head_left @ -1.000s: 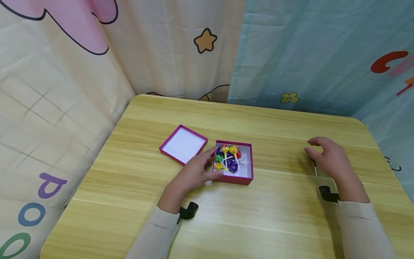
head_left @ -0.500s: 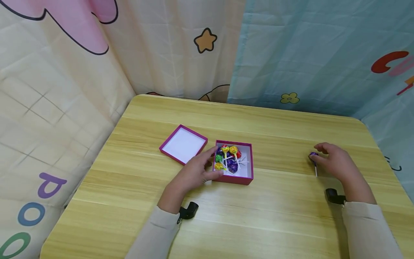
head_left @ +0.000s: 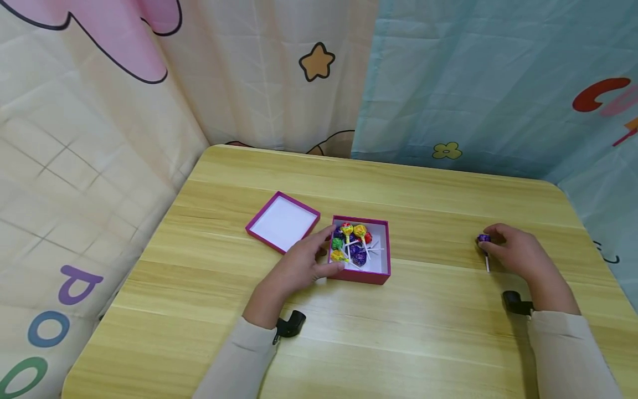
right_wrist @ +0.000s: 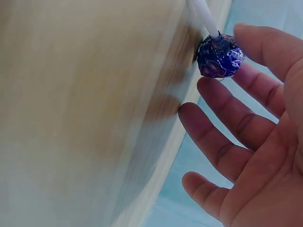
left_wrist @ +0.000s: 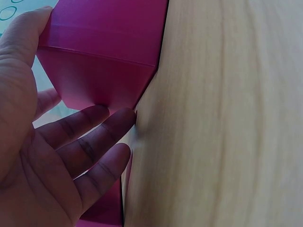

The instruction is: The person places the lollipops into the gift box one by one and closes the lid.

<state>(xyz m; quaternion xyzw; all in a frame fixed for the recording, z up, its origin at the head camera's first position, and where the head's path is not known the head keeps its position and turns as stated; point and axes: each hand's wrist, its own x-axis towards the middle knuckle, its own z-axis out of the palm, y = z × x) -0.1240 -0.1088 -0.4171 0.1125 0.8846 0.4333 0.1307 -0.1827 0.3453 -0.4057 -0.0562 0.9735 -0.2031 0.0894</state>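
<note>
My left hand (head_left: 299, 265) holds the left side of a magenta box (head_left: 361, 277), thumb along the front wall and fingers toward the back. In the left wrist view, its fingertips (left_wrist: 120, 118) meet the box's side wall. Inside the box lie several wrapped lollipops (head_left: 360, 259), in yellow, green, red and purple, with white sticks. Far to the right, my right hand (head_left: 518, 252) pinches a purple-wrapped lollipop (head_left: 483, 238) by its head, the white stick pointing toward me. The right wrist view has the shiny lollipop head (right_wrist: 220, 59) between thumb and fingers.
The box's lid (head_left: 281, 224) lies upturned behind my left hand, its white inside showing. A wooden table (head_left: 399, 343) carries everything. Printed curtains (head_left: 448, 72) hang behind its far edge and along the left. Both wrists wear small black cameras.
My right hand has shifted a little to the right, uncovering the purple lollipop's head, and its fingers are now around that head. The left hand and box stay put.
</note>
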